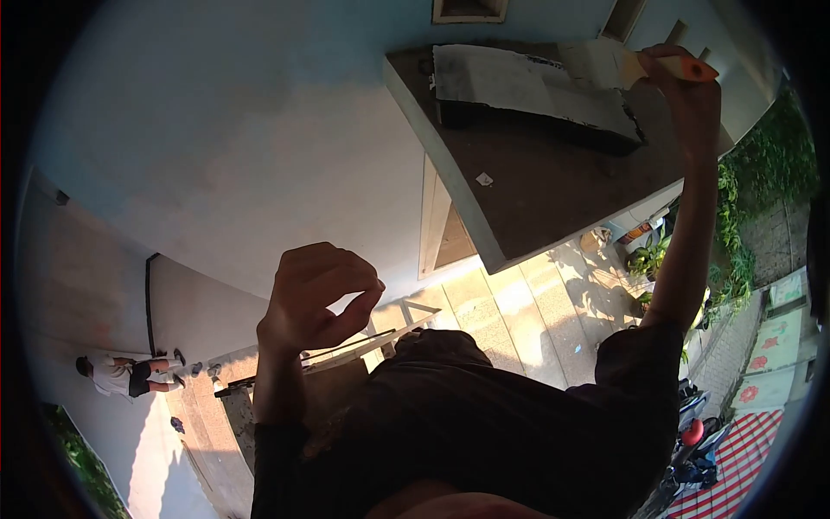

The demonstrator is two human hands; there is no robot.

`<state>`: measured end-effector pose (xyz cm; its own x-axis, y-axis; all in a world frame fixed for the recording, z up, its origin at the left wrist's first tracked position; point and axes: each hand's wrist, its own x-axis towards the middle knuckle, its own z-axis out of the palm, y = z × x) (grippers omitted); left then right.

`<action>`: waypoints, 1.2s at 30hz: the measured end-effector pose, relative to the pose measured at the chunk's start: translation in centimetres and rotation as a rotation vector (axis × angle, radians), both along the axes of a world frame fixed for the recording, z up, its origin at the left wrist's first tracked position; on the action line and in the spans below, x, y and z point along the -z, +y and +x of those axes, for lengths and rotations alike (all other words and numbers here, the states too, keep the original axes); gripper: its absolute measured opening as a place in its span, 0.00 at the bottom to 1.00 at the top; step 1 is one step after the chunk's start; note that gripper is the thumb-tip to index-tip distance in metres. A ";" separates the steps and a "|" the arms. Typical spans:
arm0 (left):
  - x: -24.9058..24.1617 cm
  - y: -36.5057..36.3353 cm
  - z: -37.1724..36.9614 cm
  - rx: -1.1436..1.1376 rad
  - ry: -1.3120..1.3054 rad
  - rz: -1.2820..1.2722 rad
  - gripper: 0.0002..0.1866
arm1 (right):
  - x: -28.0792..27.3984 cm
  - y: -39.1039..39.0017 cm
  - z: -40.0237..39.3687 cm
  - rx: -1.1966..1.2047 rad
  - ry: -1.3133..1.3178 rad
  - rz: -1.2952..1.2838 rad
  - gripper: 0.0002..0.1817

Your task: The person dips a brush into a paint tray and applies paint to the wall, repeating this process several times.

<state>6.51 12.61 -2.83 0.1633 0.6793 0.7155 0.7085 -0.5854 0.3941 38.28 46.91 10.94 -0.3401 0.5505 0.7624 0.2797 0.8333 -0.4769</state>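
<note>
My right hand [674,80] is closed round a flat paintbrush [699,69] with an orange handle end, at the top right. Its broad pale head lies at the right end of a long slab-like piece [510,85], white-grey on top with a dark side and ragged edges. That piece rests on a brown-topped concrete ledge [553,190]. My left hand [320,294] is raised in front of the wall, below and left of the ledge, and touches neither. Its fingers are curled, with thumb and forefinger meeting in a loop; whether anything small is pinched there is hidden.
A pale wall [233,156] fills the left side. A small white scrap [484,179] lies on the ledge. Far below is a tiled floor [510,311], with a ladder-like frame [367,346] by my body. Another person [130,375] stands at the lower left. Plants [735,233] are at right.
</note>
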 end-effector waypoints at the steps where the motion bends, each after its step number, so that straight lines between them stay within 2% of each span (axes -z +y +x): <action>1: 0.2 0.1 0.0 0.011 -0.001 -0.001 0.05 | -0.6 1.3 -0.5 -0.059 -0.051 -0.024 0.12; 4: 0.7 0.4 0.0 -0.011 -0.019 -0.059 0.04 | -1.2 8.0 -1.2 -0.154 -0.150 0.004 0.14; 5: 0.7 0.5 0.0 -0.012 -0.029 -0.067 0.04 | -1.5 7.8 -1.7 -0.144 -0.150 0.002 0.14; 7: 0.9 0.7 -0.2 -0.007 -0.039 -0.075 0.04 | -2.1 7.3 -3.5 -0.138 -0.180 -0.171 0.08; 10: 1.2 0.9 -0.5 -0.024 -0.044 -0.093 0.03 | -2.1 8.7 -4.7 -0.051 -0.140 -0.242 0.08; 14: 1.5 0.9 -0.9 -0.043 -0.061 -0.113 0.04 | -1.4 9.3 -5.4 -0.097 -0.171 -0.268 0.08; 16: 1.6 0.9 -1.0 -0.047 -0.056 -0.121 0.04 | -1.2 9.5 -5.6 -0.039 -0.279 -0.241 0.09; 23: 1.4 0.9 -1.5 -0.064 -0.047 -0.103 0.04 | -0.2 9.6 -5.8 -0.095 -0.303 -0.181 0.09; 25: 1.5 0.9 -1.5 -0.065 -0.049 -0.107 0.05 | 0.0 9.1 -5.9 -0.049 -0.349 -0.309 0.09; 36: 1.6 0.8 -1.3 -0.058 -0.061 -0.095 0.04 | 0.6 9.5 -4.9 -0.069 -0.281 -0.287 0.09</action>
<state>5.24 13.41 -4.43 0.0803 0.7516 0.6547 0.7132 -0.5022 0.4890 33.41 56.41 10.35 -0.5567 0.6962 0.4531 0.3802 0.6986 -0.6061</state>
